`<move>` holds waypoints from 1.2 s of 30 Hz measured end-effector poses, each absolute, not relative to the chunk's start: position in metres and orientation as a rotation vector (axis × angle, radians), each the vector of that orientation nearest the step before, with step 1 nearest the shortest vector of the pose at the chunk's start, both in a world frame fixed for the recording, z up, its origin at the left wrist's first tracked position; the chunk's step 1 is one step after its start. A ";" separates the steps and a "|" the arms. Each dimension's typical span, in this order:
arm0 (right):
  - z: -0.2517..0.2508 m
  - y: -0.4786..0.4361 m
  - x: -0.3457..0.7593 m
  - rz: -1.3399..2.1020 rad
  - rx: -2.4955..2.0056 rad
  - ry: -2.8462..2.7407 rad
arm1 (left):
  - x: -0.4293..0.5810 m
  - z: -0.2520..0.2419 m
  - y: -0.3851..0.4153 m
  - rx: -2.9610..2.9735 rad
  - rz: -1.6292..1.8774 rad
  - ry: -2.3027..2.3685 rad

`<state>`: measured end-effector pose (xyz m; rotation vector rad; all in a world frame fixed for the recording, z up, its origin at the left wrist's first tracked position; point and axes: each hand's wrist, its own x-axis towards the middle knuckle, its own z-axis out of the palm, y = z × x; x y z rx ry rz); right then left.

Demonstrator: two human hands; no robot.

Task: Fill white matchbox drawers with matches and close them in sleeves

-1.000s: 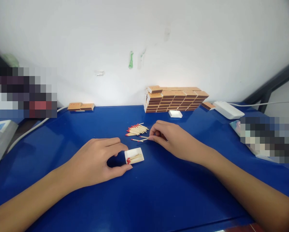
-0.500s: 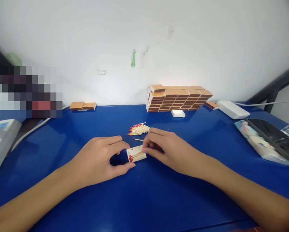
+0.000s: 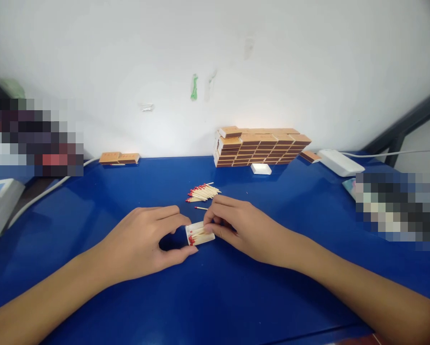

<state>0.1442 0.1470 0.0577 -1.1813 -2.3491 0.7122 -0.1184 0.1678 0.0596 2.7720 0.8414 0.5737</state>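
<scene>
A small white matchbox tray (image 3: 210,238) lies on the blue table, with several red-headed matches (image 3: 195,238) inside. My left hand (image 3: 153,235) steadies it at its left end, index finger at the far side and thumb at the near side. Over the tray's right end, my right hand (image 3: 232,223) has thumb and fingertips pinched on matchsticks; how many is hidden by the fingers. Just beyond that hand is a single match (image 3: 201,208), partly covered by it. Further back lies a loose pile of matches (image 3: 203,192), heads to the left.
Matchboxes are stacked in a block (image 3: 261,147) against the wall, with an empty white tray (image 3: 261,169) before it. Two matchboxes (image 3: 119,158) lie at back left. A white power bank-like box (image 3: 340,163) with a cable sits back right. A blurred-out item lies at right.
My right hand has moved slightly left and down, bringing the pinched matchsticks lower into the tray. My left hand keeps its hold. The whole view has shifted a little.
</scene>
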 end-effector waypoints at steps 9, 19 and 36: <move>0.054 0.153 0.144 0.620 -1.228 -2.165 | -0.120 0.059 0.168 2.777 0.560 0.856; 0.041 0.169 0.145 0.500 -1.354 -2.204 | -0.118 0.062 0.167 2.769 0.505 0.870; 0.037 0.172 0.138 0.445 -1.253 -2.254 | -0.119 0.063 0.166 2.770 0.494 0.879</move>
